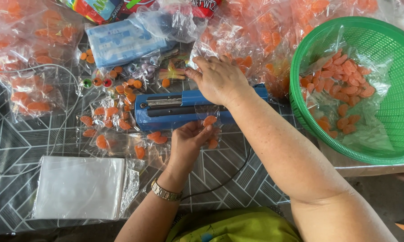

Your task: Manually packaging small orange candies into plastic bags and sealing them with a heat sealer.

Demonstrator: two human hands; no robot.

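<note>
Small clear bag of orange candies pinched by left hand fingers under blue heat sealer, pressed flat by right hand; many sealed bags laid by, loose candies left in green basket.

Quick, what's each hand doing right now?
Left hand: closed on a small clear bag of orange candies.
Right hand: open, palm down, pressing the blue heat sealer.

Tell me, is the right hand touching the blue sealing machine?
Touching. The head view shows the right hand lying flat on the arm of the blue sealing machine, with no gap showing under the palm.
</note>
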